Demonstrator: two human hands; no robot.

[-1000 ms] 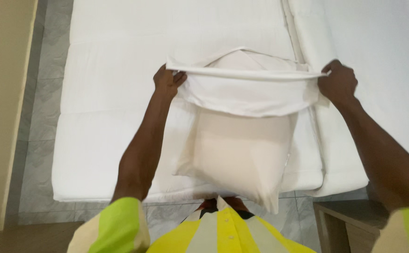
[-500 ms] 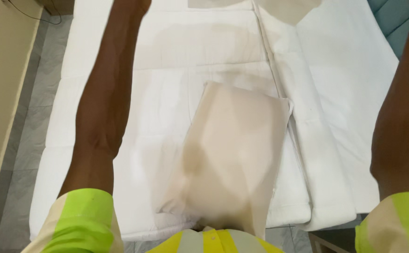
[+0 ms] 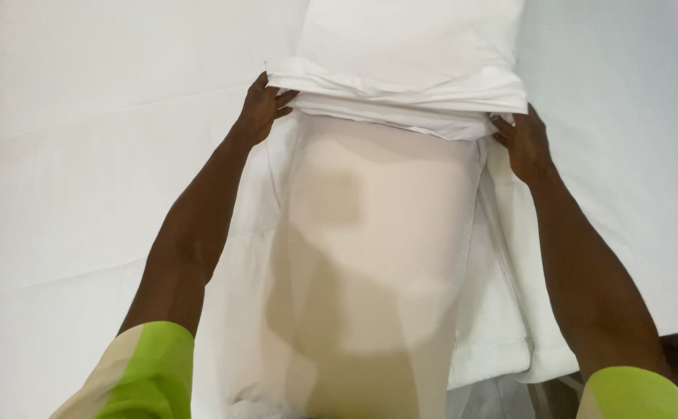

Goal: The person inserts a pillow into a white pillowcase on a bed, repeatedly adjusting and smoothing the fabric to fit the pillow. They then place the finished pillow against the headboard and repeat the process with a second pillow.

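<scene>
Step in hand, as I read it: working the white pillowcase (image 3: 401, 85) over the cream pillow (image 3: 378, 256). Case is covering the pillow's far end only; its open hem is sitting bunched in a thick roll across the pillow's width, most of the pillow bare on the near side of it.

Left to right, all relative to the pillow:

- Left hand (image 3: 260, 109): sitting at the pillow's far-left corner, grip pinching shut on the left end of the rolled pillowcase hem, fingers curling over the fabric.
- Pillow: lying lengthwise on the bed (image 3: 83, 178), running from the hem roll back toward the person, near end dropping out of view at the bottom edge.
- Right hand (image 3: 521, 141): at the pillow's far-right edge, slightly nearer the person than the left one; grip closing on the right end of the same roll, fingertips tucked under it.

So the case is sitting directly in both grips, stretched between them across the pillow.

Next move, my judgement: would call for drawing both ends of the roll evenly toward the pillow's near end, keeping the hem open and level so it isn't snagging on a corner.
</scene>
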